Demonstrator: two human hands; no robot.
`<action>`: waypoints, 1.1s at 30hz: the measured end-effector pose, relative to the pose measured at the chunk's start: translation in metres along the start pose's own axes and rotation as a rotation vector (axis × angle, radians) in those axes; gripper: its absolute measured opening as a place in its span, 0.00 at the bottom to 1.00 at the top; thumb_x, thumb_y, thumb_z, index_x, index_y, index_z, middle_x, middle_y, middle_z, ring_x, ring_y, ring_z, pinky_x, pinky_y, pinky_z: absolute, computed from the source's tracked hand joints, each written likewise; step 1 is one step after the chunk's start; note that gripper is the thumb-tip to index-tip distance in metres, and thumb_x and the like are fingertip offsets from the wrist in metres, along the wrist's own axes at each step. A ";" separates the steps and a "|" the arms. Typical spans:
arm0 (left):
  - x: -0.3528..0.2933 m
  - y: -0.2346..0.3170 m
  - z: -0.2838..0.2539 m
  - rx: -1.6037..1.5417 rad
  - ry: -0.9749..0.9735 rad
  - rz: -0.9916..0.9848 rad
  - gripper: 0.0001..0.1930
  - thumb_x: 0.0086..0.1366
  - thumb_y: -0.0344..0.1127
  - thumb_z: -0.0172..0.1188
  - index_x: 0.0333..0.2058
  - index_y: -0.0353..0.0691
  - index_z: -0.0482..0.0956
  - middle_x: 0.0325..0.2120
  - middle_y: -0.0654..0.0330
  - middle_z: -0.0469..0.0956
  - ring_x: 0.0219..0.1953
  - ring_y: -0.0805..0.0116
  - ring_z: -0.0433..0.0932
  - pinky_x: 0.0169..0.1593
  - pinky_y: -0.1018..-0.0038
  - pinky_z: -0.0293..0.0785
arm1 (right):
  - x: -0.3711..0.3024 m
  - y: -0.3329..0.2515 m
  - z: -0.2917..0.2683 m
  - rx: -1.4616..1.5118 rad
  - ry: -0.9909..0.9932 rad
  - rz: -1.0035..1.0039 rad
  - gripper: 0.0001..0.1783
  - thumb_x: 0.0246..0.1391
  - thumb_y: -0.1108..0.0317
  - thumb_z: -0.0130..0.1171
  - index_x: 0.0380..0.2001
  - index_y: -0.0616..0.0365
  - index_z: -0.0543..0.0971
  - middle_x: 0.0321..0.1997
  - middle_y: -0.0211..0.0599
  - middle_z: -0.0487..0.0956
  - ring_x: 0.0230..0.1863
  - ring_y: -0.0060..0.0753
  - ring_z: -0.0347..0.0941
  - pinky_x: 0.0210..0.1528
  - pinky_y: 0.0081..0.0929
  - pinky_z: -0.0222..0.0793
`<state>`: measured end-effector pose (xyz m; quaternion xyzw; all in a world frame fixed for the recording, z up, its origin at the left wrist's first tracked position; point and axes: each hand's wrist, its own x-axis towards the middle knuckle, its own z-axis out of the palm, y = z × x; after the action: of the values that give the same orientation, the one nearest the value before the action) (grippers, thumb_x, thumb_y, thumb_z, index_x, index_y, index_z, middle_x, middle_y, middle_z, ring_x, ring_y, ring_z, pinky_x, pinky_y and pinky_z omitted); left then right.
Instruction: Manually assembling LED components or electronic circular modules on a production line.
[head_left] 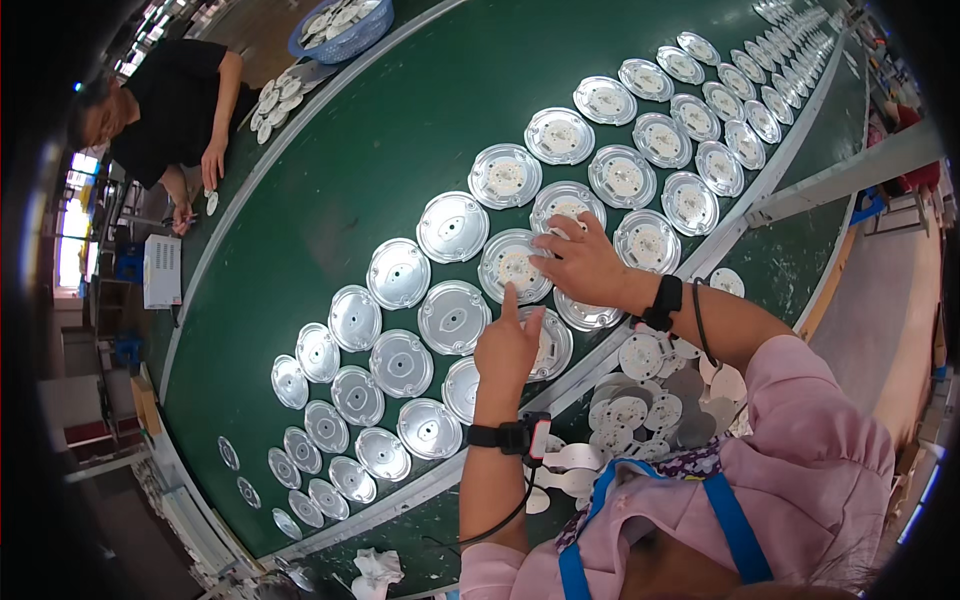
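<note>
Silver round discs [453, 317] with white centres lie on a dark green belt [350, 170], blue basket [345, 35] beyond

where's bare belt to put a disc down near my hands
The green belt is bare in a wide strip between the silver discs and the far edge where another person works. Around the left hand and right hand discs lie packed edge to edge.

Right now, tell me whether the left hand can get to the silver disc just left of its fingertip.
Probably yes: the left hand hovers right beside that silver disc, and nothing lies between them on the green belt.
</note>
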<state>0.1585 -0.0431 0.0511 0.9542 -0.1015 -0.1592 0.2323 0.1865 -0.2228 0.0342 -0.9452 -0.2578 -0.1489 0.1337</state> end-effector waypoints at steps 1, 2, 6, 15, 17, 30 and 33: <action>0.000 0.000 0.001 -0.002 -0.001 0.000 0.30 0.57 0.52 0.51 0.54 0.41 0.62 0.17 0.49 0.76 0.21 0.50 0.76 0.24 0.61 0.71 | 0.000 0.000 0.000 -0.007 0.006 0.009 0.12 0.37 0.64 0.60 0.31 0.46 0.80 0.42 0.25 0.73 0.52 0.36 0.60 0.50 0.45 0.51; 0.001 -0.001 0.001 -0.003 -0.001 0.006 0.31 0.57 0.53 0.51 0.54 0.40 0.62 0.17 0.49 0.76 0.21 0.50 0.76 0.23 0.61 0.71 | 0.000 0.001 0.001 -0.014 0.013 0.017 0.12 0.36 0.65 0.61 0.30 0.45 0.79 0.42 0.23 0.73 0.52 0.35 0.60 0.50 0.44 0.51; 0.000 0.001 -0.002 -0.028 -0.015 0.013 0.32 0.56 0.54 0.52 0.54 0.38 0.62 0.16 0.47 0.75 0.20 0.50 0.76 0.23 0.60 0.70 | 0.001 0.001 0.000 -0.013 -0.008 0.024 0.11 0.37 0.65 0.61 0.30 0.45 0.80 0.42 0.23 0.73 0.52 0.35 0.60 0.49 0.43 0.52; 0.002 0.001 -0.001 -0.058 -0.029 -0.002 0.34 0.54 0.55 0.54 0.54 0.37 0.62 0.17 0.45 0.75 0.22 0.48 0.76 0.25 0.61 0.71 | 0.001 0.001 0.000 -0.014 0.009 0.035 0.10 0.37 0.65 0.61 0.29 0.44 0.80 0.43 0.24 0.72 0.53 0.36 0.59 0.49 0.44 0.53; 0.002 0.002 0.000 -0.061 -0.033 -0.002 0.34 0.54 0.55 0.54 0.54 0.36 0.62 0.18 0.45 0.75 0.23 0.48 0.76 0.25 0.61 0.71 | 0.001 0.001 0.000 -0.018 0.019 0.036 0.11 0.37 0.65 0.61 0.29 0.44 0.80 0.44 0.25 0.72 0.53 0.37 0.59 0.49 0.44 0.53; 0.001 0.004 0.000 -0.072 -0.016 0.007 0.37 0.52 0.57 0.55 0.54 0.35 0.61 0.18 0.47 0.75 0.23 0.49 0.76 0.24 0.62 0.71 | 0.002 0.001 -0.002 -0.013 -0.021 0.064 0.12 0.37 0.64 0.61 0.31 0.43 0.80 0.47 0.24 0.70 0.55 0.37 0.57 0.50 0.45 0.52; 0.002 0.004 0.001 -0.069 -0.015 0.005 0.37 0.52 0.57 0.56 0.53 0.36 0.61 0.18 0.47 0.75 0.23 0.49 0.76 0.24 0.62 0.71 | 0.002 0.000 -0.002 0.011 -0.033 0.069 0.11 0.41 0.64 0.58 0.31 0.46 0.80 0.46 0.27 0.72 0.55 0.38 0.56 0.51 0.46 0.50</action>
<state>0.1593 -0.0473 0.0519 0.9440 -0.1000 -0.1693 0.2648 0.1879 -0.2229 0.0363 -0.9552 -0.2280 -0.1271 0.1397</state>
